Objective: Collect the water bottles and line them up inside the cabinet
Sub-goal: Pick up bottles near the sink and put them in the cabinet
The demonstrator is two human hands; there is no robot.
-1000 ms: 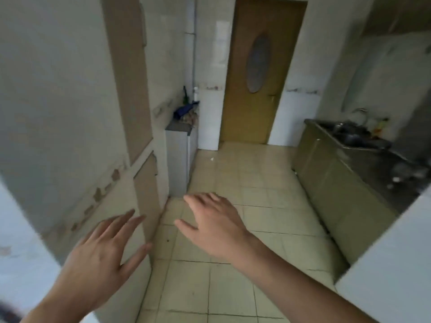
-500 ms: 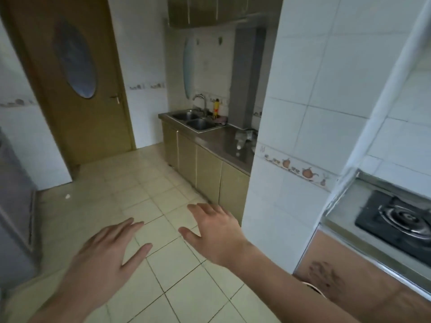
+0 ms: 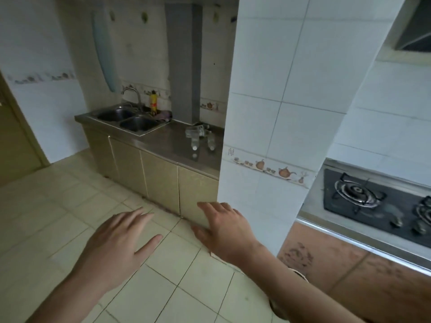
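Clear plastic water bottles (image 3: 197,136) lie on their sides on the steel counter (image 3: 168,143), right of the sink and against the tiled pillar. Below the counter run beige cabinet doors (image 3: 161,180), all closed. My left hand (image 3: 119,243) hovers over the floor tiles with fingers spread and holds nothing. My right hand (image 3: 224,227) reaches forward, fingers straight, just in front of the lowest cabinet door, also holding nothing. Both hands are far from the bottles.
A double steel sink (image 3: 127,118) with a tap and a yellow bottle (image 3: 153,102) is at the counter's left. A white tiled pillar (image 3: 275,113) separates it from a gas hob (image 3: 377,203) on the right. A brown door (image 3: 14,141) is at far left.
The view has swung right, from the hallway and door to the sink counter and the hob. My hands keep the same spread pose out in front.
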